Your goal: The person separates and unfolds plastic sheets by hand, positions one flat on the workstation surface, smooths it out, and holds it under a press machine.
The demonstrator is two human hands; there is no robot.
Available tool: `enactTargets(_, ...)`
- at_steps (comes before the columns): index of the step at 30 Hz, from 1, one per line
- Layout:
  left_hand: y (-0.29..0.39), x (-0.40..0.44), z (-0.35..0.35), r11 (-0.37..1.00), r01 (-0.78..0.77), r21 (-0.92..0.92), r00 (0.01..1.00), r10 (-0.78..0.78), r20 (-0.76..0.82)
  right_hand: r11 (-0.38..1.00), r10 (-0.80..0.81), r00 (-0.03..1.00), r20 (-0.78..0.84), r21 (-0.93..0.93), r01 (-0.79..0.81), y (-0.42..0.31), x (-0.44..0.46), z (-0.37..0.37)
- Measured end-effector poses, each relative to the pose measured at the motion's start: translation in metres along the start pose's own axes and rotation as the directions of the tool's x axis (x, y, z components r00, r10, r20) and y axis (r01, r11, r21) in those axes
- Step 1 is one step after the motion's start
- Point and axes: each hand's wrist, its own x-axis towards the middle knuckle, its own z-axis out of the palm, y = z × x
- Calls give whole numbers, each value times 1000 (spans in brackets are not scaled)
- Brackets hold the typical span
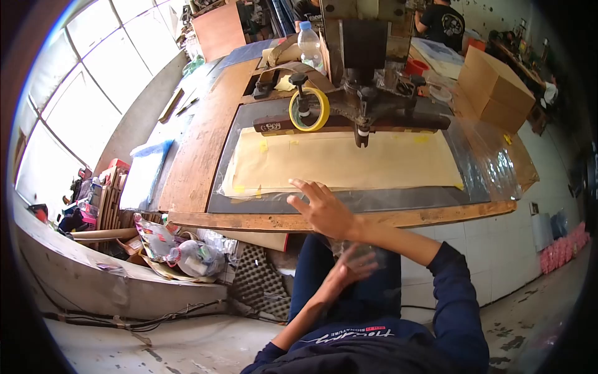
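Observation:
My right hand (324, 210) is over the front edge of the worktable, fingers apart and pointing left, with nothing in it. Below it, over my lap, my left hand (355, 265) is blurred by motion, its fingers spread; something clear may be near it, but I cannot make it out. A long cream sheet (342, 162) with yellow tape bits lies on the dark board (286, 202) just beyond my right hand, on clear plastic film. Behind the sheet runs a dark metal bar (398, 123) of a press. A yellow tape roll (325, 111) hangs on a press knob.
A cardboard box (495, 87) stands at the back right, a plastic bottle (308, 43) at the back. Clear film (498, 162) drapes over the right edge. Bagged scraps (196, 257) lie below left. A person in black (442, 25) is in the background.

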Motion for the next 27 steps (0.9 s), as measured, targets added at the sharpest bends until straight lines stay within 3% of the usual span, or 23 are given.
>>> enactTargets(1, 7, -5, 4, 998, -19, 58, 979, 30, -203, 999, -15, 1000, -11, -40, 15, 1, 0, 4)
enactTargets(2, 14, -5, 6, 992, -19, 125, 953, 56, -298, 1000, 15, 988, 154, 16, -17, 2, -2, 4)
enactTargets(3, 18, -4, 5, 982, -15, 191, 918, 89, -386, 1000, 21, 987, 160, 18, -25, 2, -6, 1)
enactTargets(5, 22, -2, -2, 973, -64, 222, 845, 171, -506, 984, 20, 907, 421, 151, -92, 3, -17, -9)
enactTargets(6, 24, -5, -6, 955, -62, 289, 827, 211, -521, 986, 24, 862, 506, 130, -103, 7, -26, -9)
enactTargets(7, 28, -8, -11, 933, -56, 355, 808, 252, -533, 986, 32, 858, 513, 125, -111, 12, -33, -13)
enactTargets(9, 47, -14, -9, 906, -39, 422, 800, 282, -530, 983, 181, 901, 394, -91, -158, 31, -48, -26)
enactTargets(11, 56, -20, -21, 872, 1, 490, 788, 301, -537, 929, 370, 847, 382, -141, -342, 78, -66, -38)
enactTargets(13, 67, -23, -22, 876, 50, 480, 814, 243, -528, 790, 584, 760, 286, -417, -450, 109, -87, -60)
enactTargets(14, 72, -23, -20, 877, 48, 478, 814, 243, -527, 789, 584, 759, 288, -420, -448, 112, -94, -68)
enactTargets(16, 85, -21, -11, 704, 147, 695, 759, 370, -535, 732, 672, 681, 290, -398, -553, 116, -101, -79)
enactTargets(17, 96, -19, -3, 493, 282, 823, 679, 504, -534, 727, 677, 678, 286, -404, -555, 117, -101, -80)
enactTargets(18, 104, -10, 7, 190, 310, 931, 604, 718, -347, 717, 687, 676, 266, -402, -570, 115, -101, -78)
enactTargets(19, 112, 5, 17, -128, 368, 921, 528, 844, -93, 708, 696, 674, 249, -398, -584, 112, -101, -76)
enactTargets(21, 118, 37, 23, -427, 270, 863, 782, 620, 62, 675, 722, 651, 235, -448, -586, 105, -96, -72)
enactTargets(22, 112, 65, 19, -424, 150, 893, 852, 514, 101, 642, 743, 634, 215, -497, -583, 102, -92, -71)
enactTargets(23, 99, 96, 10, -404, 28, 914, 903, 402, 150, 642, 742, 634, 218, -501, -580, 97, -85, -69)
enactTargets(25, 71, 147, -3, -616, 47, 786, 964, 235, 126, 492, 854, 475, 215, -635, -596, 88, -72, -67)
enactTargets(27, 66, 174, -12, -658, 64, 751, 984, 168, 63, 485, 842, 519, 148, -629, -608, 95, -74, -56)
